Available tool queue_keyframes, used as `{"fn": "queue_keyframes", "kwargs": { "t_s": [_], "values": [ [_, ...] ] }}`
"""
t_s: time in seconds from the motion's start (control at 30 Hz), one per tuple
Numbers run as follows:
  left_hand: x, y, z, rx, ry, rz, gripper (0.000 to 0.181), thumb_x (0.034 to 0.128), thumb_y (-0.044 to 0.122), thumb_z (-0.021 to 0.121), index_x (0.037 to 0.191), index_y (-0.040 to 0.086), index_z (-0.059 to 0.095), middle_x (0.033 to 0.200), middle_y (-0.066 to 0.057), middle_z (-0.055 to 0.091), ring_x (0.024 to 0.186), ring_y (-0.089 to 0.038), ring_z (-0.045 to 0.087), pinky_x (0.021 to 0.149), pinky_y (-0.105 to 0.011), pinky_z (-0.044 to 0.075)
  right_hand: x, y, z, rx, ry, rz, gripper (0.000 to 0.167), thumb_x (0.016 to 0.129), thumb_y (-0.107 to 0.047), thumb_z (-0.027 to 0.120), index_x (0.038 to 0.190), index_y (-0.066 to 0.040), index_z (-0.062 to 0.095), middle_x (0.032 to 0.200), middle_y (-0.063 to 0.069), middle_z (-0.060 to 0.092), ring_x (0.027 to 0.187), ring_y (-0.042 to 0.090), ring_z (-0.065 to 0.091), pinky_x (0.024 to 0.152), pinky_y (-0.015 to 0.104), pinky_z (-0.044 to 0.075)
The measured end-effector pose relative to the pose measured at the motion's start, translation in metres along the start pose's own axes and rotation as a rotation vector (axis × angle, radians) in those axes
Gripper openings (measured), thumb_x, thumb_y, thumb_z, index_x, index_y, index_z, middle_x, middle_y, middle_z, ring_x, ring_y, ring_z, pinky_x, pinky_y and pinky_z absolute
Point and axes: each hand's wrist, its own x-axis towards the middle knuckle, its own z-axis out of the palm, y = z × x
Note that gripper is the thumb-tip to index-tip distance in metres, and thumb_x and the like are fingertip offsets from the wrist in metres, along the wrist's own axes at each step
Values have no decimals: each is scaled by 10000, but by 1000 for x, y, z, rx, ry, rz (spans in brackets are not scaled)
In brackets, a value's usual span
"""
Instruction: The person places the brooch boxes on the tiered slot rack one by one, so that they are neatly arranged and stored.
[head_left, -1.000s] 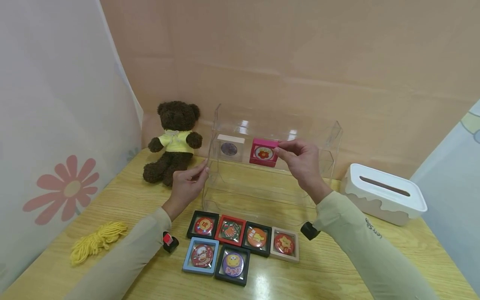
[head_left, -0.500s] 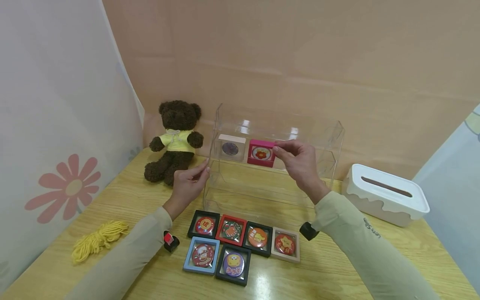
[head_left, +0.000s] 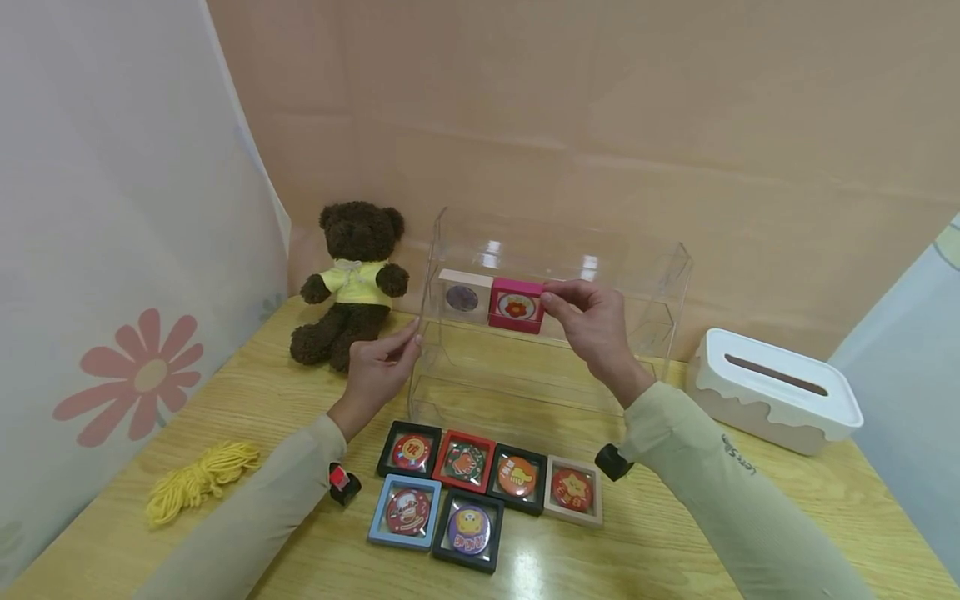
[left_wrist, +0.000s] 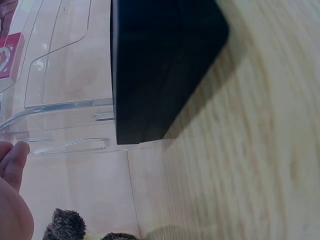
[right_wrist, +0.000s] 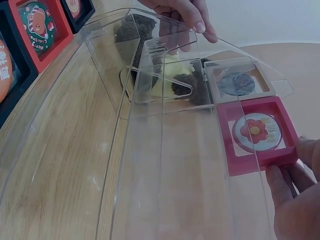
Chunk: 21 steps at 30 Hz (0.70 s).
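Observation:
My right hand (head_left: 592, 329) pinches the right edge of a pink framed badge (head_left: 516, 307), which stands on a tier of the clear stand (head_left: 517, 392). Directly left of it, a pale framed badge (head_left: 462, 297) stands on the same tier. In the right wrist view the pink frame (right_wrist: 257, 161) touches the pale frame (right_wrist: 267, 92), with the right fingers and thumb (right_wrist: 297, 192) at its outer side. The left hand (head_left: 375, 375) pinches the stand's left side edge with thumb and fingers.
Several framed badges (head_left: 464, 463) lie in two rows before the stand. A brown bear (head_left: 358, 287) sits to its left, yellow yarn (head_left: 202, 482) lies at front left, and a white tissue box (head_left: 772, 392) stands to the right.
The right hand has slid the pink frame leftward, closing the gap to the pale frame. My left hand still grips the stand's edge.

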Motion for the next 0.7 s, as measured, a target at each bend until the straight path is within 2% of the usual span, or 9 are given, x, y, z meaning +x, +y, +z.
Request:
{"fn": "queue_keyframes", "kwargs": {
  "t_s": [0.23, 0.4, 0.53, 0.7],
  "values": [
    [-1, -1, 3, -2, 0, -3, 266, 808, -85, 675, 1074, -87, 673, 921, -169, 686, 643, -208, 685, 610, -158, 525, 1, 2, -1, 4, -8, -40, 263, 893, -159, 673, 1085, 22, 689, 1083, 105, 661, 957, 200, 613, 852, 323, 515],
    [0, 0, 4, -19, -3, -2, 269, 805, -94, 676, 1075, -95, 668, 942, -175, 681, 666, -222, 688, 617, -165, 528, 0, 3, -6, 2, 24, -94, 236, 895, -145, 676, 1054, 28, 700, 1062, 103, 667, 982, 168, 600, 845, 293, 514],
    [0, -1, 4, -16, -7, -6, 272, 813, -89, 671, 1085, -84, 667, 936, -163, 685, 667, -215, 688, 615, -171, 530, -3, 2, -11, 33, 42, -146, 220, 886, -115, 687, 1024, 56, 700, 1060, 150, 667, 963, 145, 625, 821, 259, 517],
    [-1, -1, 3, -8, -18, -25, 270, 827, -70, 660, 1097, -74, 666, 914, -158, 689, 671, -200, 689, 610, -177, 533, -16, -1, -15, 69, 4, -189, 216, 891, -88, 674, 1010, 92, 689, 1085, 199, 652, 969, 149, 638, 819, 252, 517]
  ]
}}
